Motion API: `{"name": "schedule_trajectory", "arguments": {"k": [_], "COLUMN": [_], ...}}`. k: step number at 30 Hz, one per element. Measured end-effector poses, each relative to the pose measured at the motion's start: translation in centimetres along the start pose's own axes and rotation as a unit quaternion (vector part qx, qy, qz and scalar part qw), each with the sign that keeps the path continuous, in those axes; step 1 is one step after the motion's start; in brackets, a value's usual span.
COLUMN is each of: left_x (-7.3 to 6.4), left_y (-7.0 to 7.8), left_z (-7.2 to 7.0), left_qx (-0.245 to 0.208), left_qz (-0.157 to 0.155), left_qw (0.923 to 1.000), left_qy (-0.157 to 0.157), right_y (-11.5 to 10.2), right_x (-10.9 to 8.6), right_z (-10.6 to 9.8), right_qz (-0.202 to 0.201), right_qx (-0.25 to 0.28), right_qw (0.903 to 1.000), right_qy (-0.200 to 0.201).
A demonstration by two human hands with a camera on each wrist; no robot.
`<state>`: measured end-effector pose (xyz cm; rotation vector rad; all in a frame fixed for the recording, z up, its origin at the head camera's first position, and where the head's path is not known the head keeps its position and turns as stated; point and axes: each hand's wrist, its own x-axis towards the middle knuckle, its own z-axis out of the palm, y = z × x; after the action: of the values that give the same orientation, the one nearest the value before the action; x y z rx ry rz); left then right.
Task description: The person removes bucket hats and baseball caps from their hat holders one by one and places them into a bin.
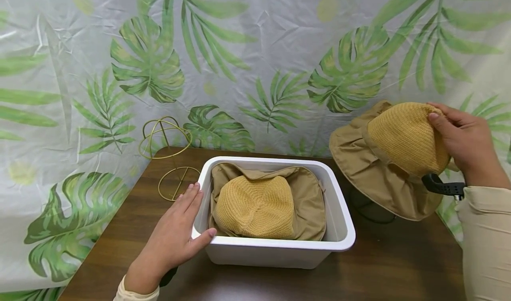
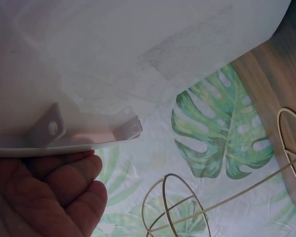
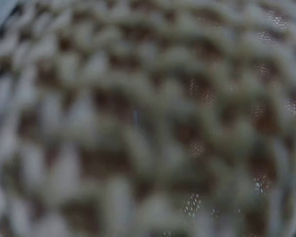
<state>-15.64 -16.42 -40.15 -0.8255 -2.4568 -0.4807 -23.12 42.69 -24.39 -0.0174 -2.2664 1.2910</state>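
Observation:
In the head view my right hand [image 1: 465, 134] pinches the yellow knit crown of a tan wide-brimmed sun hat [image 1: 405, 139], held up at the right with its brim hanging down to the left. Blurred knit of that hat fills the right wrist view. A second hat of the same kind [image 1: 255, 207] lies crown up inside a white plastic bin [image 1: 279, 244]. My left hand [image 1: 171, 234] rests on the bin's left rim with fingers straight and thumb over the front corner. From below, the left wrist view shows the fingers [image 2: 71, 182] against the rim's underside.
A gold wire hat stand [image 1: 165, 136] stands at the table's back left, behind the bin. Below the held hat shows a dark round wire base [image 1: 371, 210]. The brown wooden table [image 1: 131, 221] meets a leaf-print curtain [image 1: 279, 61] at the back.

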Motion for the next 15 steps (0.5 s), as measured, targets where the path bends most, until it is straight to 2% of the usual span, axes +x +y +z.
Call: {"name": "schedule_trajectory", "arguments": {"k": [15], "left_x": [0.0], "left_y": [0.2], "left_z": [-0.2], "left_qx": [-0.002], "left_qz": [-0.009], "left_qw": [0.9999], "left_qy": [-0.014], "right_y": [-3.3], "right_x": [-0.1], "right_z": [0.3], "right_qz": [-0.038], "right_qx": [0.005], "right_qw": [0.9983], "right_qy": [0.043]}}
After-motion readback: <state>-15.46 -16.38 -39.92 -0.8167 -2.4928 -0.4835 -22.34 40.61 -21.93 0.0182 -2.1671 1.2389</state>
